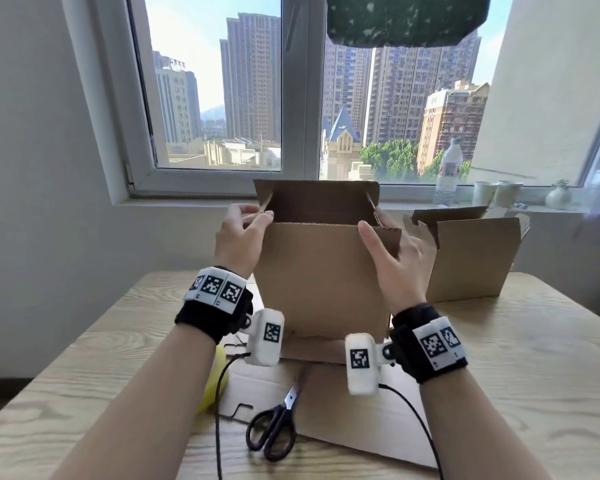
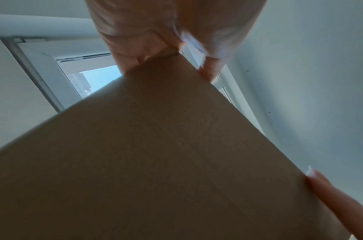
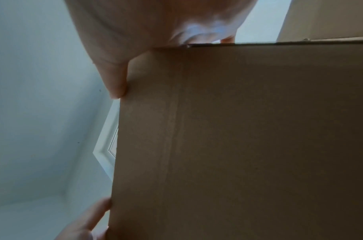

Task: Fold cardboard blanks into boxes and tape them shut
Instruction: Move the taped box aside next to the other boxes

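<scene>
Standing upright at the middle of the wooden surface (image 1: 499, 358), the cardboard box (image 1: 321, 282) has its top flaps raised. The left hand (image 1: 238, 242) pinches the left flap's top corner; the right hand (image 1: 397, 261) grips the right flap, thumb on the near wall. Black scissors (image 1: 274, 427) lie on a flat cardboard blank (image 1: 347, 420) nearer; a second open box (image 1: 471, 258) sits far right.

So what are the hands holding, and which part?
Both hold the upright cardboard box at its open top: the left hand pinches the top left corner, the right hand grips the top right corner.
</scene>
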The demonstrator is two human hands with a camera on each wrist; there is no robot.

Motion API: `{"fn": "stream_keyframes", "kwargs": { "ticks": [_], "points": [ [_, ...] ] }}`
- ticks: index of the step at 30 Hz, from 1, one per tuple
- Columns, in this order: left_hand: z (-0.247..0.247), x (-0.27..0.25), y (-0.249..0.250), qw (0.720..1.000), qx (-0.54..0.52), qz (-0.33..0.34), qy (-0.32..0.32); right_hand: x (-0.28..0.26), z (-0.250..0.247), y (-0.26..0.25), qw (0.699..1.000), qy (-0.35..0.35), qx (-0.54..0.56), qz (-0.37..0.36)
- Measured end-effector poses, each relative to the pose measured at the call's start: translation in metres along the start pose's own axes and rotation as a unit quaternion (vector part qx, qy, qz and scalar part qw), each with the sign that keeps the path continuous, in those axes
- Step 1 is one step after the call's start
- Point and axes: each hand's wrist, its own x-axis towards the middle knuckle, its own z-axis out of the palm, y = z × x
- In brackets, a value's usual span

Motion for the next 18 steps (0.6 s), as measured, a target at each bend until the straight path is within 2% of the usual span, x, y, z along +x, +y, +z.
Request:
{"fn": "stream_keyframes", "kwargs": {
  "ticks": [4,8,12,18],
  "points": [
    [0.001,0.002,-0.009,0.999,-0.004,0.026,-0.024,0.008,0.005,0.018,1.0,-0.003,0.015,0.023],
    [0.003,0.0,-0.02,0.992,-0.099,0.0,-0.072,0.006,0.0,0.028,0.997,-0.001,0.058,0.044],
    [0.01,-0.011,-0.034,0.983,-0.147,0.007,-0.11,-0.002,-0.004,0.036,0.998,0.005,0.059,0.007],
    [0.015,-0.02,-0.037,0.979,-0.172,0.02,-0.103,-0.01,-0.009,0.039,0.998,0.014,0.048,-0.023]
  ]
}}
